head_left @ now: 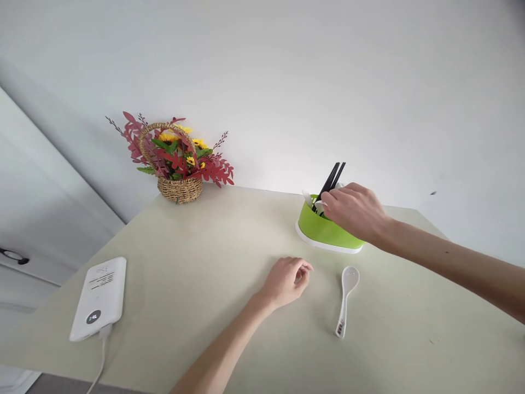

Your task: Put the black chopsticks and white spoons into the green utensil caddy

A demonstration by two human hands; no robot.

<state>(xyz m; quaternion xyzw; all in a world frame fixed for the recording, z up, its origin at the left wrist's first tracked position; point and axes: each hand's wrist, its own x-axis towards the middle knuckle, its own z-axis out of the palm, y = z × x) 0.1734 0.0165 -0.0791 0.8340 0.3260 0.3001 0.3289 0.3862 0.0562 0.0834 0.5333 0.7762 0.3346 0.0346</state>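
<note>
The green utensil holder (324,230) stands on the pale table (197,262), and the right hand (353,210) is over its rim, fingers bent down among the black chopsticks (333,178) and white utensils inside; whether they grip one I cannot tell. Below these fingers a white ceramic spoon (345,298) lies flat. Just beside it rests the left hand (287,280), loosely curled, holding nothing. Far from both hands are a white power bank (99,298) and a flower basket (178,164)

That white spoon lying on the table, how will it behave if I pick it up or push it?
The spoon looks glossy and ceramic-like, so probably stiff, slippery and breakable if dropped. It lies flat with its bowl up, so a push would likely slide or spin it rather than roll it.
</note>
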